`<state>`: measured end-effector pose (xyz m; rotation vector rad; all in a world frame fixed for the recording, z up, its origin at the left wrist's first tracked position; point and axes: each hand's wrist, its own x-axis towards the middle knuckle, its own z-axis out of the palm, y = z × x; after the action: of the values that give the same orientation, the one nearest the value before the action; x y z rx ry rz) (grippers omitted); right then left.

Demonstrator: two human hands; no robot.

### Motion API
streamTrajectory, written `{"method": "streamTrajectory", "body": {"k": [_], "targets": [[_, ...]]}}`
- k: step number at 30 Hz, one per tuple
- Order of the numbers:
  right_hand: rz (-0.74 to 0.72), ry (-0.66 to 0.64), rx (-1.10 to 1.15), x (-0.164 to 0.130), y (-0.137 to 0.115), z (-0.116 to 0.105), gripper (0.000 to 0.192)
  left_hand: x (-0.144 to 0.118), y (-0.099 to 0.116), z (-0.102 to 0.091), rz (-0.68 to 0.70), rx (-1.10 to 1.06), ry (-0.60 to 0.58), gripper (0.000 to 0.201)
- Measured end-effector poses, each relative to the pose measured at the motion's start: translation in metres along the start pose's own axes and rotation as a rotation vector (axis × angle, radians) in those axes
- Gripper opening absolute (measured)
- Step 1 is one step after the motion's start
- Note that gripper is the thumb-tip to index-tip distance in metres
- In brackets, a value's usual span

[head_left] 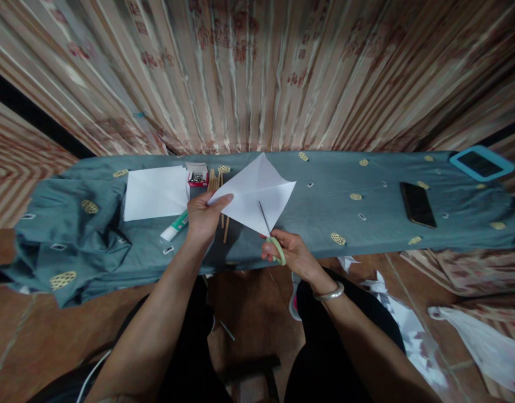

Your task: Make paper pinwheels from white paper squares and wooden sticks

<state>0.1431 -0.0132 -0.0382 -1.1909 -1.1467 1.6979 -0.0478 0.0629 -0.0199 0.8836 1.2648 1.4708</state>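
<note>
Folded paper: white sheet (257,196), creased into a kite-like shape, held in the air above the near edge of the table (366,184); creases run from its top corner.
Left hand: left hand (204,217) pinches the sheet's left corner, thumb on top, apparently to keep it taut for the blades.
Right hand: right hand (289,253) has its fingers closed through the green handles of the scissors (271,234); blades reach into the lower edge of the sheet.
Table surface: grey-green patterned cloth; flat white paper (155,193), glue tube (176,226), wooden sticks (218,184) and small red box (197,174) lie just behind the left hand.
Far right: black phone (417,204), well apart.
Floor: paper offcuts (392,313).
</note>
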Motion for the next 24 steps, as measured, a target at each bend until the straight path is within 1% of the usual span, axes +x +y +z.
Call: {"method": "streamTrajectory", "body": {"k": [4, 9, 13, 18, 24], "targets": [[-0.006, -0.013, -0.018, -0.0007, -0.0024, -0.0002, 0.045, -0.0002, -0.0037, -0.0003, -0.011, -0.013, -0.015, 0.030], [0.008, 0.009, 0.001, 0.0005, 0.0002, -0.0001, 0.048, 0.0025, -0.0070, -0.0021, 0.002, -0.010, -0.009, 0.028], [0.004, 0.008, -0.002, 0.0011, 0.0010, -0.0001, 0.046, 0.0024, -0.0056, -0.0023, 0.012, 0.010, 0.005, 0.027], [0.007, 0.009, 0.001, 0.0000, -0.0029, 0.0012, 0.046, -0.0002, -0.0022, -0.0001, -0.009, -0.014, 0.006, 0.027], [0.005, 0.005, -0.029, -0.0014, -0.0045, 0.0010, 0.045, 0.0002, -0.0056, 0.0003, -0.009, -0.038, -0.016, 0.028]]}}
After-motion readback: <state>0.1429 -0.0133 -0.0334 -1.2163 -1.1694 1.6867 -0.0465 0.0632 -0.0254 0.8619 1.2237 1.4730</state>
